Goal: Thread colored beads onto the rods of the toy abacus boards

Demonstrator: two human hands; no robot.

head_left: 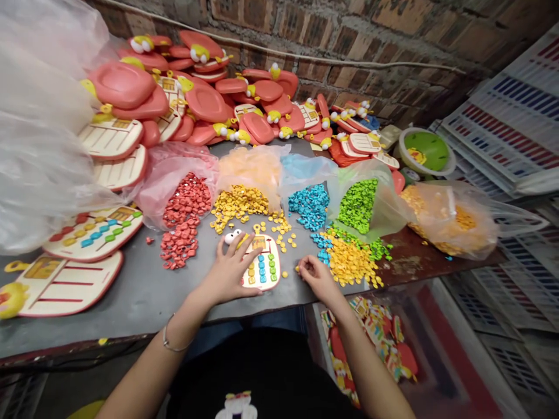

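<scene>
A small cream toy abacus board (pixel 265 269) with yellow, blue and green beads lies on the grey table (pixel 144 291) in front of me. My left hand (pixel 230 272) rests on its left edge, fingers spread over it, holding it down. My right hand (pixel 315 274) is to the right of the board, fingers pinched together on a small yellow bead at the edge of a loose yellow bead pile (pixel 349 262).
Open bags spill red beads (pixel 186 218), yellow beads (pixel 239 203), blue beads (pixel 311 205) and green beads (pixel 360 203). Pink toy boards (pixel 201 99) are piled against the brick wall. Finished boards (pixel 94 233) lie at left. Crates (pixel 510 122) stand at right.
</scene>
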